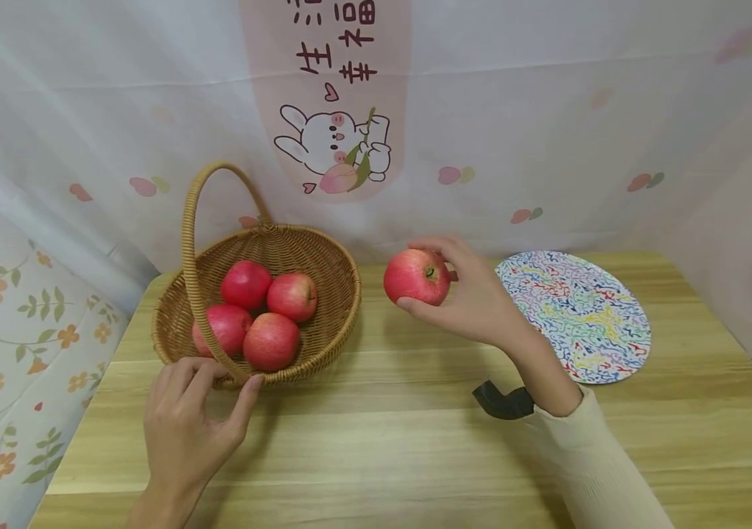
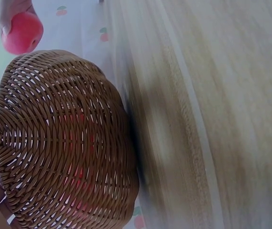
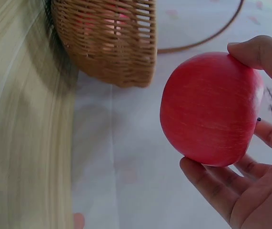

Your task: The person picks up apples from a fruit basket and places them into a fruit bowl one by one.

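Observation:
A red apple point(image 1: 409, 278) is held above the table by my right hand point(image 1: 468, 297), thumb on one side and fingers on the other. In the right wrist view the same apple point(image 3: 209, 109) hangs apart from the basket wall. To its left stands a wicker basket point(image 1: 332, 257) with a tall handle, and several red apples point(image 1: 271, 342) lie inside it. My left hand point(image 1: 190, 419) grips the near rim at the foot of the handle. The left wrist view shows the woven basket side point(image 2: 55, 143), with that hand's fingers partly hidden behind the rim.
A round mat point(image 1: 587, 316) with a multicoloured squiggle pattern lies at the right rear of the wooden table point(image 1: 362, 455). A printed white cloth point(image 1: 514, 132) hangs behind the table. A black strap-like piece point(image 1: 504, 402) sticks out at the right wrist.

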Demonstrator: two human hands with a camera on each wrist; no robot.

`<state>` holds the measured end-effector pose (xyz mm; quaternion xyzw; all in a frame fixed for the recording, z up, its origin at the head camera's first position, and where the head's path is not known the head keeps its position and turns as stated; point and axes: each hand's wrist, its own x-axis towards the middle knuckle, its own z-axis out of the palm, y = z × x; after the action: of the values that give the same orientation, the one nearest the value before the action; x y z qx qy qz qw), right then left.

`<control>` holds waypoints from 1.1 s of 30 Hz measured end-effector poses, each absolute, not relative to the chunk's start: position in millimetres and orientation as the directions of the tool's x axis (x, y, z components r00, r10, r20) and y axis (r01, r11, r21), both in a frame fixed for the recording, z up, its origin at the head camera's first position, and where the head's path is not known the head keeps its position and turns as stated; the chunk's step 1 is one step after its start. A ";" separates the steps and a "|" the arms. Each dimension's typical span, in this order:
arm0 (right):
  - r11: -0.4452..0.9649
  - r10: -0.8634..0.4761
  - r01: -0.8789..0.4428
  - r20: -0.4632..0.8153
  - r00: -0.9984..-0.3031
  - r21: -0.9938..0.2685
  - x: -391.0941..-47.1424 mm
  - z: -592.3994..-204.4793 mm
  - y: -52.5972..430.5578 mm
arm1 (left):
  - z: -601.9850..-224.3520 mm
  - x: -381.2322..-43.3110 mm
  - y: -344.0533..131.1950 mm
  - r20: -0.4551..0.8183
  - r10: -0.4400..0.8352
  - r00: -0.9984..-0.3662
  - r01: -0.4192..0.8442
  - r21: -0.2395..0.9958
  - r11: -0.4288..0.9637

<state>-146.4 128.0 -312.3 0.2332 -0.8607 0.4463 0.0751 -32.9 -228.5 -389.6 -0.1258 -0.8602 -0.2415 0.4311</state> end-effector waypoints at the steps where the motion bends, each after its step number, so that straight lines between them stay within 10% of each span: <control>1: 0.495 -0.324 -0.461 0.336 -0.884 -0.736 -146.0 -313.5 130.9 | -389.5 -32.9 -228.3 0.802 0.007 -0.597 0.424 0.308 0.852; 33: 0.501 -0.026 -0.254 0.279 -0.960 -0.828 -147.7 -332.7 200.5 | -388.4 -34.7 -224.1 0.832 0.011 -0.554 0.438 0.281 0.854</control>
<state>-147.7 200.5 -332.7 0.0814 -0.8585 0.4929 0.1155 -34.7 -224.1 -388.4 -0.1321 -0.8494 -0.2359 0.4533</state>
